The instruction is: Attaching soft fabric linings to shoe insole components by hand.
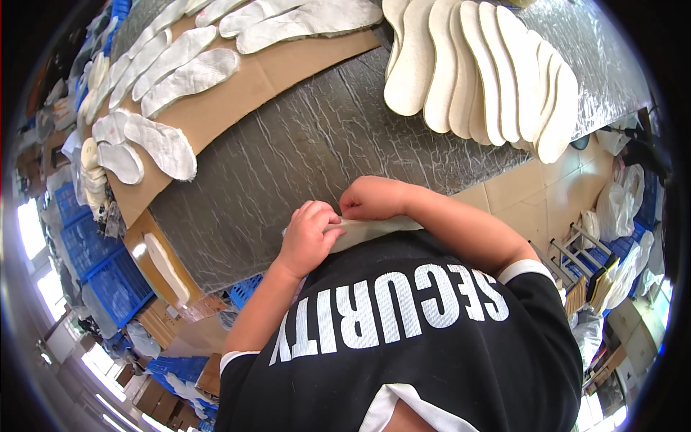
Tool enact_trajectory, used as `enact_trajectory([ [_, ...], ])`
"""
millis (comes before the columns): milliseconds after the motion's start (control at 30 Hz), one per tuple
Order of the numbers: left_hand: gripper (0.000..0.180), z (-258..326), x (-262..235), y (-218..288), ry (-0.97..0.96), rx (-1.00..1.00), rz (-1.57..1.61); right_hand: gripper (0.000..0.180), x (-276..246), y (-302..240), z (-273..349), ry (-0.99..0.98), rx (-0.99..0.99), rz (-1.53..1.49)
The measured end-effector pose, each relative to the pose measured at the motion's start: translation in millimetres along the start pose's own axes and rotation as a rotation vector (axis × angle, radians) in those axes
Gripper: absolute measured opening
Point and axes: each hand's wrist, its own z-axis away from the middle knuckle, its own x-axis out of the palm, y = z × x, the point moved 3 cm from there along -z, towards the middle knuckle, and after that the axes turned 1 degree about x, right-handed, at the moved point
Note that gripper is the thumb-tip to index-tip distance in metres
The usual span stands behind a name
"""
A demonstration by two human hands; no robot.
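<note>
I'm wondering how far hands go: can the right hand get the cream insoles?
Probably yes: nothing seems to stand between the right hand and the cream insoles across the dark tabletop, though it seems busy with a pale piece.

A single word in large white block capitals [392, 279] stands across the chest of the person's black shirt [446, 360], upside down in this view. The letters form one row that bends with the cloth, and their print is finely cracked.
</note>
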Motion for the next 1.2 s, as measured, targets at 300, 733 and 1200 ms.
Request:
enact_trajectory([
  [300, 0.012, 12.5, -29.5, -13.5, 0.335, -0.329, 0.296, 0.025, -11.9, -60.3, 62.0, 0.725, -0.089, 0.038],
  [733, 0.019, -28.6, -56.3, 39.8, 0.528, 0.056, 0.059, 0.077, -36.1, -28.0, 5.4, 0.031, -0.285, -1.177],
  [1200, 0.021, -44.7, -48.6, 90.7, 0.221, 0.415, -0.287, 0.025, -12.8, -28.3, 59.1, -0.036, -0.077, -1.379],
])
